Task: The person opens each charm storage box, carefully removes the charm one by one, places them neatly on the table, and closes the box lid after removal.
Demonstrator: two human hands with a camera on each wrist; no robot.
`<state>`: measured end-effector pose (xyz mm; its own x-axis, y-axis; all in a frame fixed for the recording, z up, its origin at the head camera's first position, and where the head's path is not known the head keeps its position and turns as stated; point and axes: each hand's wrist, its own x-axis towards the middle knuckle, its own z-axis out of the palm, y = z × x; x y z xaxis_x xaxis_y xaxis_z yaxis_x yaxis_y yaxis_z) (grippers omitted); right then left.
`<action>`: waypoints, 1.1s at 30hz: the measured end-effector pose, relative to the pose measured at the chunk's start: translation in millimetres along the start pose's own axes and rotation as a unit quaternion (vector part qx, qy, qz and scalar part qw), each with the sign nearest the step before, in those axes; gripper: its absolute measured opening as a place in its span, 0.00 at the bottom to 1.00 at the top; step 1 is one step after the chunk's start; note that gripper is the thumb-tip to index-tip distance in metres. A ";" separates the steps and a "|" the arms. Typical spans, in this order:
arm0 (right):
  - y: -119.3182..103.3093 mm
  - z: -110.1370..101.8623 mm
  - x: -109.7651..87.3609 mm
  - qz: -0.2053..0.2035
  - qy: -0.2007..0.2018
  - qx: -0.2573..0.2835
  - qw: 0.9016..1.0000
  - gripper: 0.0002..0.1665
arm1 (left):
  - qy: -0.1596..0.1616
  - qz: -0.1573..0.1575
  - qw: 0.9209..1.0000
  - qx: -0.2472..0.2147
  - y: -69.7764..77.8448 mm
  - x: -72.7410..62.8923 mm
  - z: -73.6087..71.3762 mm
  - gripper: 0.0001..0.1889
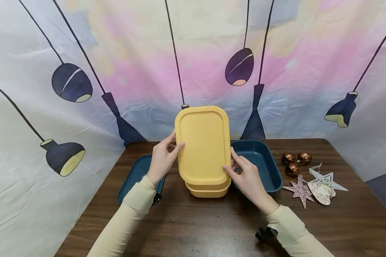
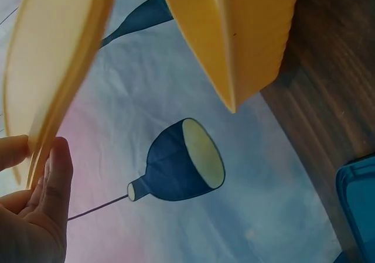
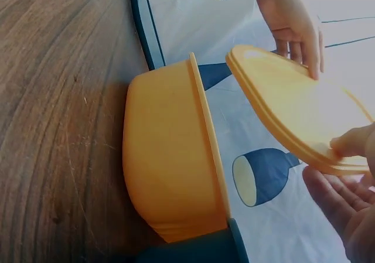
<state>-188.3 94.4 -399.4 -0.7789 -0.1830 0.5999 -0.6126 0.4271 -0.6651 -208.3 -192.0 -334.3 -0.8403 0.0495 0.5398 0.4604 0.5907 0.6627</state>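
Observation:
Both hands hold a yellow lid [image 1: 203, 142] by its two long sides, above a yellow container [image 1: 209, 192]. My left hand [image 1: 163, 156] pinches the lid's left edge, thumb on the top face and fingers beneath. On the other side my right hand [image 1: 246, 175] pinches the lower right edge the same way. A gap shows between the lid and the container's rim in the right wrist view, where the yellow container [image 3: 170, 152] stands on the table. In the head view the lid hides most of the container.
A blue container [image 1: 260, 164] without a lid stands right of the yellow one. At left lies a blue lid [image 1: 138, 176], partly behind the left arm. Brown shiny balls [image 1: 292, 169], a pink star [image 1: 299, 191], a white star [image 1: 329, 178] and a heart ornament [image 1: 321, 192] lie at right.

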 end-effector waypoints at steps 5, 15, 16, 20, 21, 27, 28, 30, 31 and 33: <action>2.2 0.9 -2.1 0.044 -0.045 -0.022 0.998 0.42 | -0.015 -0.028 0.999 0.009 -8.0 -2.5 6.0 0.30; 13.9 8.7 -4.9 0.071 -0.074 -0.048 0.994 0.46 | -0.050 -0.086 0.995 0.006 -23.7 -4.5 14.8 0.31; 14.6 9.1 -5.2 0.070 -0.078 -0.051 0.993 0.45 | -0.051 -0.088 0.995 0.005 -25.2 -4.4 15.7 0.31; 16.2 10.1 -4.9 0.064 -0.084 -0.058 0.993 0.44 | -0.054 -0.097 0.994 0.006 -30.0 -3.7 19.0 0.30; 16.5 10.2 -4.8 0.063 -0.085 -0.061 0.993 0.44 | -0.054 -0.099 0.994 0.007 -30.9 -3.6 19.7 0.30; 18.5 10.2 -4.6 0.078 -0.104 -0.079 0.988 0.44 | -0.071 -0.114 0.991 0.014 -37.5 -3.9 23.6 0.31; 19.0 10.4 -4.5 0.084 -0.109 -0.079 0.987 0.44 | -0.075 -0.118 0.990 0.011 -39.1 -4.1 24.4 0.31; 20.0 11.0 -4.2 0.094 -0.120 -0.078 0.985 0.44 | -0.082 -0.129 0.988 0.003 -42.5 -4.5 25.9 0.31; 20.5 11.4 -3.9 0.099 -0.126 -0.077 0.984 0.44 | -0.083 -0.133 0.988 0.000 -44.3 -4.6 26.8 0.31; 21.4 11.9 -3.4 0.110 -0.137 -0.075 0.982 0.44 | -0.089 -0.144 0.986 -0.005 -46.9 -5.0 28.3 0.31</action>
<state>-200.4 93.7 -421.0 -0.9095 -0.2946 0.2933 -0.4151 0.6042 -0.6802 -233.7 -197.1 -382.8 -0.9729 0.0221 0.2302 0.1983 0.5922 0.7810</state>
